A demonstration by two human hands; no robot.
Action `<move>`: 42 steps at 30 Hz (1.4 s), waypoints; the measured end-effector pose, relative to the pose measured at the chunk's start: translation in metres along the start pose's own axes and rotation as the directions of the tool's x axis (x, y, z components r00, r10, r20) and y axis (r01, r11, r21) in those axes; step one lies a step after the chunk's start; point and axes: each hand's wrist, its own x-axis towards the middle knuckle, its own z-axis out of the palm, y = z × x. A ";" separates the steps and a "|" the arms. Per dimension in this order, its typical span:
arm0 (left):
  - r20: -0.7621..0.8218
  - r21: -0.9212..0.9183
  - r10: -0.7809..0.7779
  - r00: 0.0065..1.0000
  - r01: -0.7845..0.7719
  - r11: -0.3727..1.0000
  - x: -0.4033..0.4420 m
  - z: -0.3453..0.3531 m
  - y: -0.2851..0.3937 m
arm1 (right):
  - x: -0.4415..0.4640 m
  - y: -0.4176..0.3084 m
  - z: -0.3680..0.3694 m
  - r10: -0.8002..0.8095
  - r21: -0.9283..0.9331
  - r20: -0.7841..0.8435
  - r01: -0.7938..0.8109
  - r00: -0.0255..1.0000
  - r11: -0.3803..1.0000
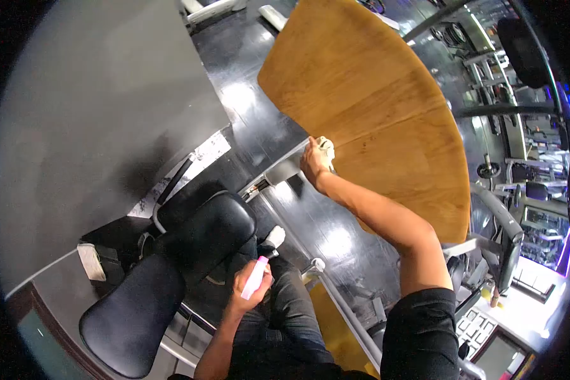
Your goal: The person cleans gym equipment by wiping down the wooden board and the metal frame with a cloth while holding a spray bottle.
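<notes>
My left hand (pixel 252 285) is closed around a spray bottle (pixel 256 278), pale pink on top with a small grey tip pointing away from me; the rest of it is hidden by my fingers and legs. Stretched out far ahead, my right hand (pixel 314 162) grips a crumpled cream-coloured cloth (pixel 326 147). The cloth lies against the near left edge of a large curved wooden board (pixel 386 120). Just beside that hand runs a grey metal bar (pixel 285 170); I cannot tell whether the fingers touch it.
A black padded seat (pixel 139 304) and a matching pad (pixel 218 221) stand close on my left. Behind them rises a grey wall (pixel 107 95). A yellow panel (pixel 339 323) lies near my right leg. Gym machines (pixel 538 190) and dark bars fill the right side.
</notes>
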 end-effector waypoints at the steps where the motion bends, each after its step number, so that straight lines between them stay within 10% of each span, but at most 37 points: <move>1: 0.016 -0.001 0.003 1.000 -0.003 1.000 -0.001 0.001 -0.001 | -0.004 -0.004 0.004 -0.065 0.120 0.119 0.051 0.991 0.991; 5: 0.095 0.024 0.036 0.995 -0.038 0.999 0.000 0.003 0.009 | -0.035 -0.058 0.074 0.053 0.209 0.244 -0.106 0.968 0.972; 6: 0.113 0.030 0.057 0.992 -0.061 0.998 0.000 0.004 0.012 | -0.042 -0.084 0.131 -0.082 -0.077 -0.038 0.079 0.996 0.994; 7: 0.130 0.036 0.077 0.989 -0.082 0.996 0.000 0.005 0.014 | -0.037 -0.126 0.186 0.090 -0.388 -0.110 -0.126 0.990 0.913; 9: 0.156 0.034 0.071 0.985 -0.077 0.996 0.000 0.007 0.016 | -0.098 -0.104 0.118 -0.009 0.136 0.019 0.006 1.000 0.991; 13: 0.204 0.049 0.074 0.976 -0.086 0.995 -0.005 0.012 0.015 | -0.146 -0.139 0.124 0.054 0.331 0.227 -0.129 0.972 0.935; 17: 0.263 0.087 0.141 0.954 -0.169 0.982 -0.005 0.017 0.017 | -0.198 -0.158 0.172 0.164 0.524 -0.144 -0.066 0.976 0.849; 19: 0.282 0.085 0.083 0.956 -0.111 0.990 -0.007 0.021 0.015 | -0.232 -0.138 0.142 0.424 0.694 -0.401 -0.033 0.812 0.720; 21: 0.303 0.075 0.097 0.948 -0.125 0.989 -0.006 0.026 0.020 | -0.253 -0.123 0.119 0.524 0.769 -0.386 -0.048 0.759 0.637; 27: 0.326 0.026 0.084 0.942 -0.098 0.995 -0.006 0.036 0.024 | -0.314 -0.043 0.074 0.883 0.797 -0.469 -0.416 0.027 0.437; 29: 0.297 0.004 0.086 0.951 -0.091 0.996 -0.005 0.039 0.012 | -0.314 -0.037 0.072 0.933 0.802 -0.359 -0.519 -0.022 0.296; 31: 0.236 -0.132 0.017 0.972 0.014 0.991 0.001 0.042 0.004 | -0.294 -0.056 0.085 0.937 0.861 -0.348 -0.404 -0.026 0.309; 35: 0.146 -0.131 -0.010 0.989 0.029 0.991 0.029 0.041 -0.027 | -0.252 -0.141 0.091 0.913 0.992 0.093 -0.113 0.397 -0.052; 42: 0.032 -0.280 -0.190 0.981 0.191 0.941 0.083 0.050 -0.093 | -0.158 -0.274 0.105 0.675 0.783 0.505 0.043 0.537 -0.620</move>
